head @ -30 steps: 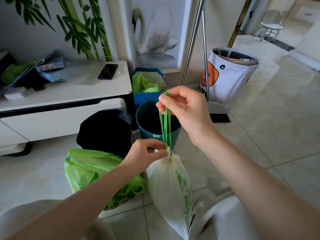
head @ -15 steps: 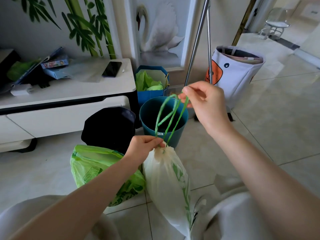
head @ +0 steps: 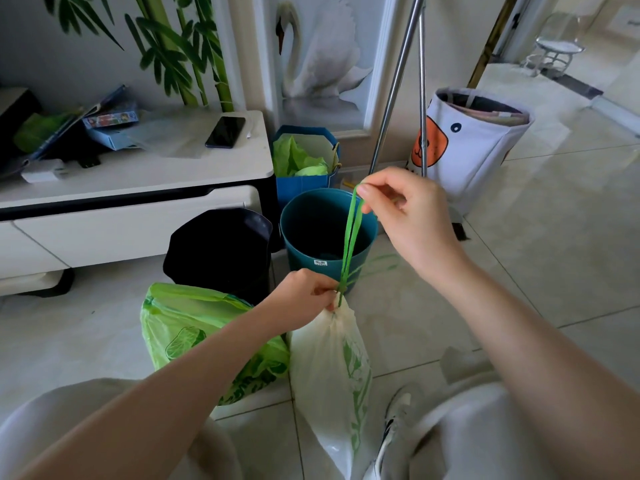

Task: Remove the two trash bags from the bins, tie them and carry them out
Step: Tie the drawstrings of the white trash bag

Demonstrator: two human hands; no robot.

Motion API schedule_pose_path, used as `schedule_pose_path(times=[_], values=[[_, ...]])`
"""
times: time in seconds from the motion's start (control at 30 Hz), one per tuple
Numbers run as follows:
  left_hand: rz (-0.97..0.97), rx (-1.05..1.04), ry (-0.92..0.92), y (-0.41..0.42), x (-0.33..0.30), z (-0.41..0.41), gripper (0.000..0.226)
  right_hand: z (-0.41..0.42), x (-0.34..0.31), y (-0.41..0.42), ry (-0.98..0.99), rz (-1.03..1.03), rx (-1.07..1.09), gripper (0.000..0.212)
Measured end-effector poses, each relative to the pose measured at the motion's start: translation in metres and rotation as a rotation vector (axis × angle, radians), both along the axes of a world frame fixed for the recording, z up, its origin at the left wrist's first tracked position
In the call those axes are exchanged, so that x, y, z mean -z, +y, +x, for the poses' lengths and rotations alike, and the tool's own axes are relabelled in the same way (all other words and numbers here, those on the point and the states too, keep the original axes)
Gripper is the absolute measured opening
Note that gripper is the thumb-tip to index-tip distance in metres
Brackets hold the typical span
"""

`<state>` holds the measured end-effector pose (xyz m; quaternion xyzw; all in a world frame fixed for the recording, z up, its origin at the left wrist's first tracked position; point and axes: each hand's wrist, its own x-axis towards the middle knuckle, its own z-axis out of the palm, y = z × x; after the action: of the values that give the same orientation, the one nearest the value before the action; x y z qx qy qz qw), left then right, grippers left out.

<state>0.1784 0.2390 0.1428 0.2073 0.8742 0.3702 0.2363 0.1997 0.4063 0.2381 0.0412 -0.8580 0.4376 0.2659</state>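
Note:
A white trash bag (head: 329, 368) with green print hangs between my knees, its mouth gathered. My left hand (head: 304, 294) pinches the bag's neck. My right hand (head: 405, 209) holds the green drawstring (head: 350, 244) taut, up and to the right of the neck. A green trash bag (head: 194, 337) lies on the floor to the left, touching the white one. Behind them stand a teal bin (head: 311, 237) and a black bin (head: 221, 247), both without bags.
A white low cabinet (head: 138, 188) with a phone (head: 225, 131) and clutter stands at left. A blue paper bag (head: 304, 161) with green bags sits behind the teal bin. Broom and dustpan poles (head: 394, 91) and a white fabric basket (head: 474, 143) are at right. Tiled floor extends right.
My right hand has moved right and slightly lower, going from a slack loop to a taut string. My left hand stayed pinched at the bag's neck.

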Motion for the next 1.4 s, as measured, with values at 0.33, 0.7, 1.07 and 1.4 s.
schedule_pose_path(times=[0.33, 0.7, 1.07, 1.4], values=[[0.01, 0.062, -0.032, 0.004, 0.004, 0.006, 0.026, -0.008, 0.009, -0.009, -0.088, -0.113, -0.105, 0.012], [0.142, -0.021, -0.157, -0.007, 0.003, -0.002, 0.031, -0.008, 0.065, -0.008, -0.785, 0.303, -0.388, 0.046], [0.352, -0.295, -0.407, -0.023, 0.012, -0.012, 0.02, -0.004, 0.055, 0.013, -0.736, 0.284, -0.399, 0.031], [0.365, -0.177, -0.437, -0.026, 0.008, -0.009, 0.014, 0.001, 0.076, 0.022, -0.964, 0.129, -0.397, 0.021]])
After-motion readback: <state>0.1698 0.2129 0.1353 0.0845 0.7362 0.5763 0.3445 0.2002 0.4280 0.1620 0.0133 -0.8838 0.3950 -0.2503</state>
